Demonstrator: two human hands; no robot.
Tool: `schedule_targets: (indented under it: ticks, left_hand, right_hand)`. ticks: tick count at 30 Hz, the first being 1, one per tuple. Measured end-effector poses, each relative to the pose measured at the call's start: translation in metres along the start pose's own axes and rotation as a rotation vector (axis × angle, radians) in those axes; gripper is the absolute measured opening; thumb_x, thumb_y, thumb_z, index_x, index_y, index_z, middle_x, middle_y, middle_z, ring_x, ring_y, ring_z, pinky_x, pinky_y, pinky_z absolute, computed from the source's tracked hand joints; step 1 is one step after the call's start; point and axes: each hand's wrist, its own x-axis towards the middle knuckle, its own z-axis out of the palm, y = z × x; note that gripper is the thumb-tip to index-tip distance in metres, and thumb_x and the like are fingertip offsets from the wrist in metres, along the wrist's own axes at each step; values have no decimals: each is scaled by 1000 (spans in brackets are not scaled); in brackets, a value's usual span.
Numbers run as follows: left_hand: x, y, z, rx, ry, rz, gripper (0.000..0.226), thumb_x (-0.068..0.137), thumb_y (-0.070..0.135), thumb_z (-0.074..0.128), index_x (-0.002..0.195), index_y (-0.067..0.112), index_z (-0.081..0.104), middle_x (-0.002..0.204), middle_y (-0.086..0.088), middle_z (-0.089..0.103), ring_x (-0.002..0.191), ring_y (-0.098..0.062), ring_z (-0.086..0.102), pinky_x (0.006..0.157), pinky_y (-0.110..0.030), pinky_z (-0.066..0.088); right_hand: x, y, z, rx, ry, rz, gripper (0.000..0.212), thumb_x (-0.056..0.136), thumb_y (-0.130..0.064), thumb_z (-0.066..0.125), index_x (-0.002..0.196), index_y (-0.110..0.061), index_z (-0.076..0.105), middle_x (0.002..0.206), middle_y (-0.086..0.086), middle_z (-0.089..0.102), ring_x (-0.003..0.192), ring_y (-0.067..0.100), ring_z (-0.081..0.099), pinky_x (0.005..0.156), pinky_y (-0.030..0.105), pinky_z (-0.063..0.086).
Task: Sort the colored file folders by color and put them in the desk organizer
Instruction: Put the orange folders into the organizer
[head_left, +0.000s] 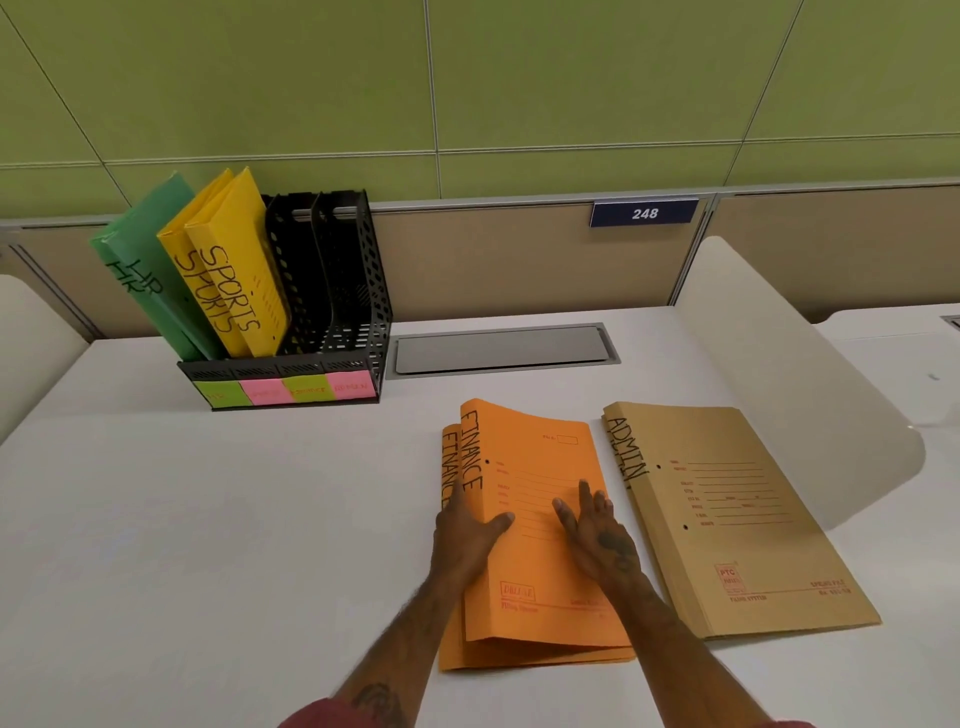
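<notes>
Two orange FINANCE folders lie stacked at the desk's middle; the top one sits slightly to the right of the lower one. My left hand grips the top folder's spine edge, thumb on the cover. On that cover my right hand lies flat with its fingers spread. A stack of brown ADMIN folders lies just to the right. The black desk organizer stands at the back left. Green HR folders fill its leftmost slot and yellow SPORTS folders the one beside it. The two right slots hold nothing.
Coloured sticky labels run along the organizer's front. A grey cable hatch is set into the desk behind the orange folders. A white side divider rises at the right, close to the ADMIN stack. A partition wall carries a plate marked 248.
</notes>
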Motion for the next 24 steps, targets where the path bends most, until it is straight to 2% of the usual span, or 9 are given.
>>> schedule_targets:
  ticks: [3,7,9,11,13,16,19,21,24]
  left_hand:
    - [-5,3,1,-70,-22,-27,77,86,39,73,147,26,28,141,-2,53,120,-26,59,93,-42,52]
    - [-10,8,3,-131,-23,-20,70,93,29,66,150,27,25,143,1,49,117,-22,58,86,-36,53]
    - [-12,14,1,-147,-32,7,66,96,25,61,150,28,24,142,3,49,104,-12,59,75,-23,53]
    - [-14,25,-2,-130,-46,44,62,98,23,56,151,28,22,136,6,49,90,-2,56,62,-14,46]
    - [-17,38,-8,-130,-36,85,63,100,26,54,152,29,19,133,10,46,97,-7,56,66,-17,46]
    - [-24,61,-21,-143,12,150,63,99,28,54,152,29,19,127,14,43,118,-19,56,85,-29,50]
    - [-27,81,-37,-149,54,233,66,97,32,56,152,28,19,141,6,47,124,-23,55,98,-40,52]
    - [-29,92,-49,-153,90,293,67,94,38,56,150,31,20,140,2,52,121,-23,57,97,-46,53]
    - [-32,106,-65,-161,125,412,61,92,40,55,144,32,25,121,2,62,103,-18,65,85,-45,58]
  right_hand:
    - [-2,0,-2,48,-18,6,80,95,-69,18,158,-25,-4,166,9,5,152,25,8,118,51,24]
    - [-3,0,-7,79,-38,0,81,95,-69,20,158,-23,-2,166,10,6,152,26,8,119,51,22]
    - [-5,-6,-13,86,-33,-7,83,94,-71,22,158,-23,0,165,10,8,152,28,9,119,54,20]
    - [-6,-18,-21,107,1,-27,86,91,-74,22,158,-23,4,166,8,7,152,28,7,118,57,17]
    - [-7,-39,-37,197,50,-65,91,87,-78,20,158,-24,6,166,7,7,152,27,5,119,57,14]
    - [-10,-87,-74,402,130,-163,95,83,-81,25,158,-24,12,165,6,17,150,27,17,119,52,22]
    - [-22,-141,-117,541,180,-291,96,83,-78,38,158,-22,15,160,8,29,143,31,33,112,49,34]
    - [-31,-174,-141,560,214,-358,94,85,-71,52,157,-20,18,153,7,40,136,29,43,104,44,40]
    - [-38,-212,-165,612,290,-449,79,80,-61,69,142,-24,38,119,-7,61,109,17,58,87,34,48]
